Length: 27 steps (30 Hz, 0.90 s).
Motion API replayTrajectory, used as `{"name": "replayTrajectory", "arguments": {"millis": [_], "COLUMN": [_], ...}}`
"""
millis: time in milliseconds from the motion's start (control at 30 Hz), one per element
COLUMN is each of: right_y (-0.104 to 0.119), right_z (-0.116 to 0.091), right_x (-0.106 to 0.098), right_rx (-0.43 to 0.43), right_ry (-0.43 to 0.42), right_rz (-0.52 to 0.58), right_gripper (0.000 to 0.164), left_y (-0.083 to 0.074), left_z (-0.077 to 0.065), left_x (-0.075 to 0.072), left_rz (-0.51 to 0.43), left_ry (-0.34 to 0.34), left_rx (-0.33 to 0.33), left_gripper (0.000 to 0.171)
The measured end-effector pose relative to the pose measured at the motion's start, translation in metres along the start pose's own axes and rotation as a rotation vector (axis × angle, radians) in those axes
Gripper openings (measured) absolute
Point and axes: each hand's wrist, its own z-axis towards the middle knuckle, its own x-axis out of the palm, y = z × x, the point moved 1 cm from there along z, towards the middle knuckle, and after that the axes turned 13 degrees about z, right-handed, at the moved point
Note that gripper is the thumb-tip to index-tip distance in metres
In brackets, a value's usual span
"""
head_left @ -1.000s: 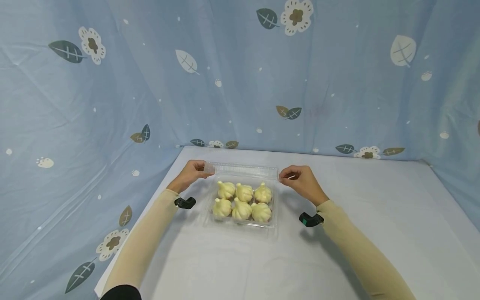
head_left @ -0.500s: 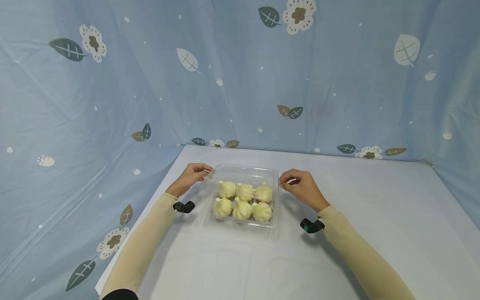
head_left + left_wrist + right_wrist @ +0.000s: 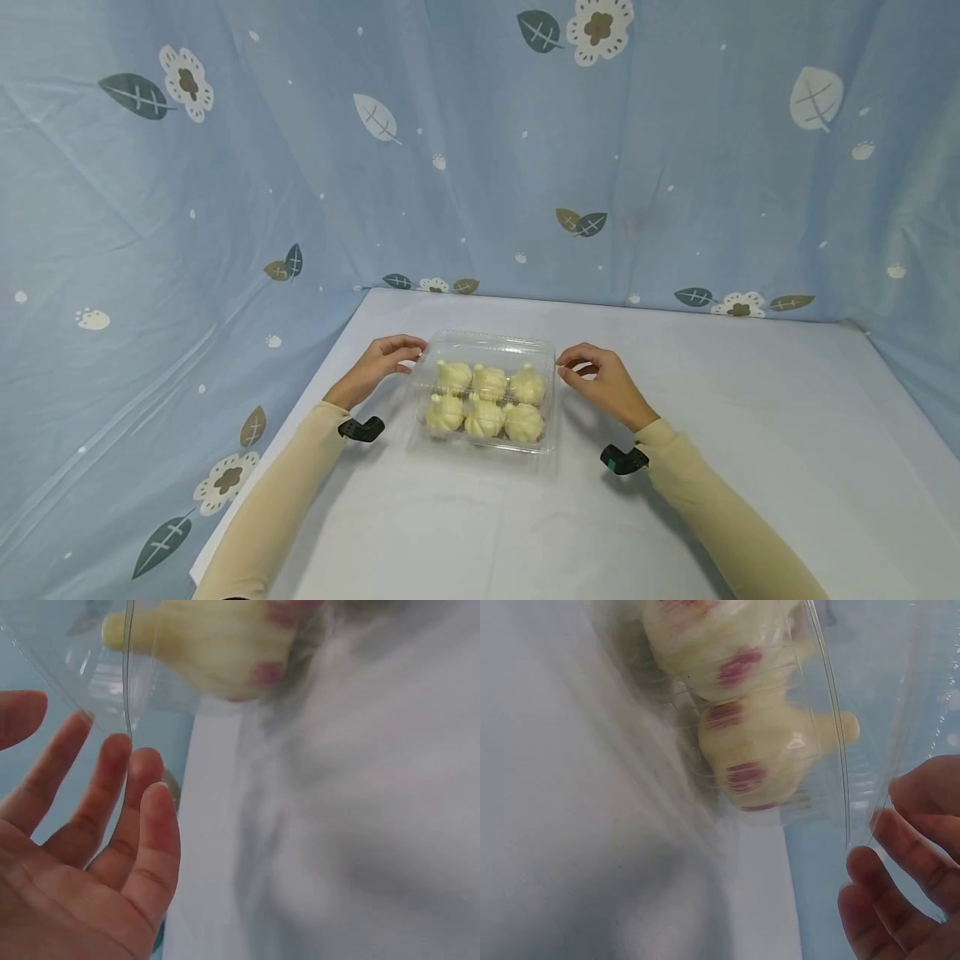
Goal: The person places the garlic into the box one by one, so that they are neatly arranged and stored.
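Note:
A clear plastic clamshell box point(image 3: 491, 446) stands on the table with several garlic bulbs point(image 3: 483, 417) in two rows. Its clear lid point(image 3: 495, 343) hangs over the bulbs from the far side; whether it meets the front rim I cannot tell. My left hand point(image 3: 378, 367) is at the lid's far left corner, fingers nearly straight against its edge and thumb apart, as the left wrist view shows. At the far right corner my right hand point(image 3: 600, 383) pinches the lid's edge between thumb and fingers. Purple patches mark the bulbs point(image 3: 757, 754) in the right wrist view.
A white cloth point(image 3: 450, 533) covers the table. Blue patterned curtain point(image 3: 465, 125) hangs behind it and along the left side. Small black devices point(image 3: 624, 460) sit at both wrists.
The lid has swung from standing up at the back to lying over the bulbs, towards me. My left thumb has come away from the lid, and both hands have shifted slightly nearer.

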Motion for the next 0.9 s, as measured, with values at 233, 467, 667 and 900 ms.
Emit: {"name": "replayTrajectory", "arguments": {"millis": [233, 467, 667, 900], "right_y": [-0.002, -0.004, -0.004, -0.006], "right_z": [-0.001, -0.002, -0.001, -0.001], "right_x": [0.003, 0.005, 0.006, 0.007], "right_rx": [-0.01, -0.016, -0.035, -0.028], "right_ry": [0.006, 0.007, 0.007, 0.004], "right_rz": [-0.009, -0.006, -0.013, -0.006], "right_gripper": [0.009, 0.01, 0.01, 0.011], "left_y": [0.005, 0.005, 0.008, 0.012], "left_z": [-0.024, -0.047, -0.063, -0.079], "left_x": [0.003, 0.008, 0.014, 0.017], "left_rz": [0.047, 0.058, 0.018, -0.014], "left_ry": [-0.007, -0.013, 0.018, 0.146], "left_rx": [0.001, -0.06, -0.104, -0.058], "left_gripper": [0.049, 0.051, 0.052, 0.05]}}
